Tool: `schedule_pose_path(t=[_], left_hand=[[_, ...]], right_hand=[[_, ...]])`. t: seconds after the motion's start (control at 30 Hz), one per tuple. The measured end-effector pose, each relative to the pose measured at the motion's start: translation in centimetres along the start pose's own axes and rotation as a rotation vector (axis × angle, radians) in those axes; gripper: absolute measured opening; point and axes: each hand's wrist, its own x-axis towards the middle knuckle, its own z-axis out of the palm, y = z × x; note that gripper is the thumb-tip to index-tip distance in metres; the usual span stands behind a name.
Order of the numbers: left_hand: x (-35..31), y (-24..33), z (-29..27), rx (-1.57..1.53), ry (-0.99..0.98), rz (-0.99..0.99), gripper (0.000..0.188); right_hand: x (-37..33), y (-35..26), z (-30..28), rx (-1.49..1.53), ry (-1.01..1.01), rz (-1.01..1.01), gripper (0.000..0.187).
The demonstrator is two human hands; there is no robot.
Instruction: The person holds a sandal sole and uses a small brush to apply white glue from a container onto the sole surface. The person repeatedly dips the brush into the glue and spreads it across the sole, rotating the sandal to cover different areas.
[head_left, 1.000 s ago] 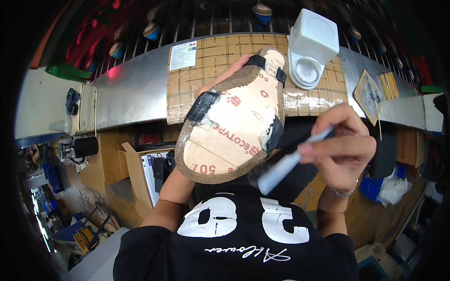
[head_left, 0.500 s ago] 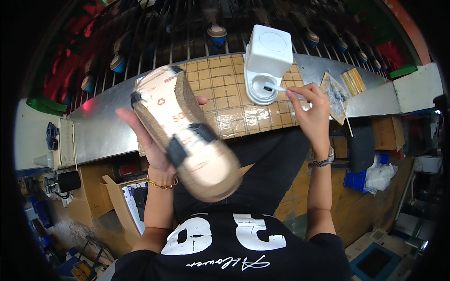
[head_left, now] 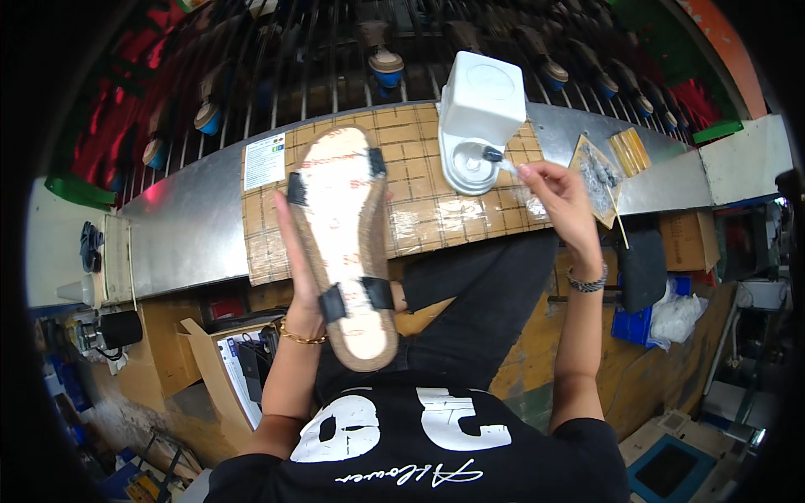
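Observation:
My left hand (head_left: 303,281) is wrapped round the side of an upturned sandal (head_left: 340,230), with the thumb along its left edge. The sandal's pale underside faces up, bordered by a brown woven-looking edge, and black strap ends are folded onto it near both ends. Between the fingertips of my right hand (head_left: 563,197) is a small brush (head_left: 506,163) with a pale handle and dark bristles. Its tip is over the round cup (head_left: 471,178) at the foot of a white plastic dispenser (head_left: 484,94).
Taped brown cardboard (head_left: 419,201) covers part of the metal bench (head_left: 184,226). A printed white label (head_left: 265,161) lies at its left. To the right are a smeared board (head_left: 594,176) with a thin stick and a yellow block (head_left: 631,151). Beyond, shoes sit on a barred rack (head_left: 386,67).
The sandal has swung from a slant to nearly upright in my left hand and is now sharper. My right hand has shifted slightly down and right, its brush still at the cup.

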Motion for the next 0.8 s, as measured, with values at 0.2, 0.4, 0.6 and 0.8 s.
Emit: schedule_pose_path(t=[0.2, 0.4, 0.6, 0.8], left_hand=[[-1.4, -0.6, 2.2, 0.183, -0.126, -0.067, 0.098], [-2.2, -0.1, 4.9, 0.191, -0.270, 0.033, 0.098], [-3.0, 0.7, 5.2, 0.483, -0.290, 0.124, 0.104], [-3.3, 0.5, 5.0, 0.538, -0.234, 0.176, 0.103]], right_hand=[[-1.5, -9.0, 1.3, -0.297, 0.332, -0.665, 0.021], [-4.6, -12.9, 4.9, -0.108, 0.186, -0.670, 0.022], [-4.0, -13.8, 5.2, -0.173, 0.299, -0.711, 0.025], [-5.0, -14.5, 4.3, -0.142, 0.203, -0.746, 0.024]])
